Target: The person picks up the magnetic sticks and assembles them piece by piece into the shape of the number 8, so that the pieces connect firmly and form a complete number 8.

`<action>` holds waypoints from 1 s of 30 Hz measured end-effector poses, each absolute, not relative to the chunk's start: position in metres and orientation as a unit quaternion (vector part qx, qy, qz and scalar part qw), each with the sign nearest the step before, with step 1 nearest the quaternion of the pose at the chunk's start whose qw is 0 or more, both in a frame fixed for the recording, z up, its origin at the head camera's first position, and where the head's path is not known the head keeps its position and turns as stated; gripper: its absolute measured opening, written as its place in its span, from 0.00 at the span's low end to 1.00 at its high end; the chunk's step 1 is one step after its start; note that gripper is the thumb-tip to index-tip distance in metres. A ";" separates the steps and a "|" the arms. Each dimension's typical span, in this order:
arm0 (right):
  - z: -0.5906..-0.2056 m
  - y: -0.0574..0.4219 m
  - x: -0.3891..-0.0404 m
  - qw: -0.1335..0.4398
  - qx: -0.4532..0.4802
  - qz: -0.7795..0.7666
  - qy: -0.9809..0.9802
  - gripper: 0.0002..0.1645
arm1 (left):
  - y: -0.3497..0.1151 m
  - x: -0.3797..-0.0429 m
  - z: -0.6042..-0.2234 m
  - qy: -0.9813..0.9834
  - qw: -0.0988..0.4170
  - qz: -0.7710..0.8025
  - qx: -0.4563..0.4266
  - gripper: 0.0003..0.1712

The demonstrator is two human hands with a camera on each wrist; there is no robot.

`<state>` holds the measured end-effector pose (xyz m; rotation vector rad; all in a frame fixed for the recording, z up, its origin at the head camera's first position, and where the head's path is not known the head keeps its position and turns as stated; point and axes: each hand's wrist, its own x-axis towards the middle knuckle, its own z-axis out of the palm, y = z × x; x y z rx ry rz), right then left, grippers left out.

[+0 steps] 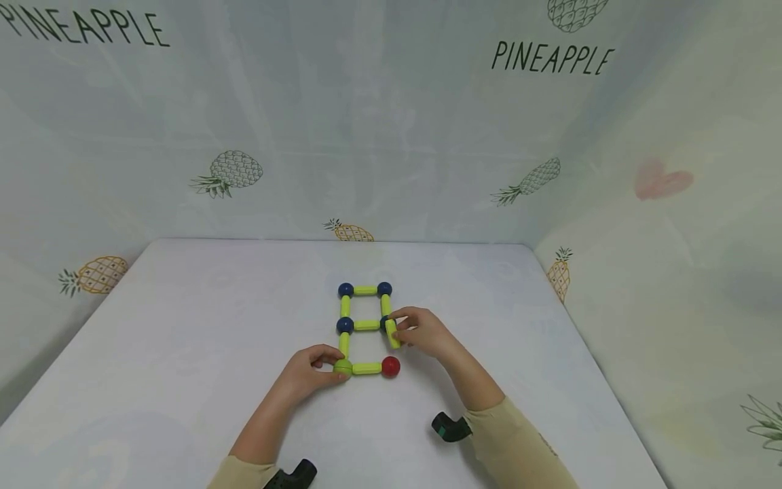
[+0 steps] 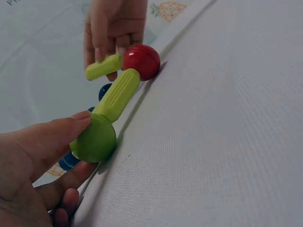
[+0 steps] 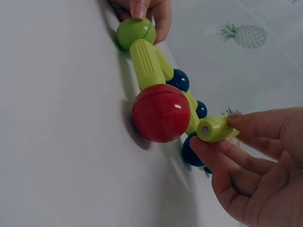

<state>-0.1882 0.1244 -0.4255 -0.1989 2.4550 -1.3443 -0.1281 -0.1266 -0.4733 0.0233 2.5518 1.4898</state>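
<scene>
Thumb and fingers of my left hand (image 1: 307, 372) pinch a green ball (image 2: 94, 139) at the near left corner of a ladder-like frame of balls and rods. My right hand (image 1: 425, 333) pinches a yellow-green magnetic rod (image 1: 393, 335), whose round metal end shows in the right wrist view. That rod is tilted, between a partly hidden blue ball and the red ball (image 3: 161, 113). It stands apart from the red ball; whether it touches the blue one, I cannot tell. Another rod (image 1: 366, 368) joins the green and red balls. Blue balls (image 1: 345, 325) mark the frame's other corners.
The white tabletop (image 1: 183, 353) lies under the frame. A pineapple-print cloth (image 1: 366, 122) hangs behind the table and along its sides. Black wrist devices (image 1: 451, 427) stick out from both beige sleeves (image 1: 516, 441).
</scene>
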 end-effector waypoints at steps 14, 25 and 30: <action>-0.432 0.120 -0.192 0.172 -0.037 -0.488 0.855 0.19 | -0.126 -0.127 -0.473 0.862 0.089 0.499 0.006 0.16; -0.434 0.117 -0.191 0.176 -0.027 -0.479 0.860 0.19 | -0.127 -0.128 -0.475 0.865 0.086 0.494 0.010 0.16; -0.436 0.117 -0.190 0.178 -0.032 -0.476 0.861 0.19 | -0.127 -0.128 -0.475 0.864 0.085 0.496 0.011 0.16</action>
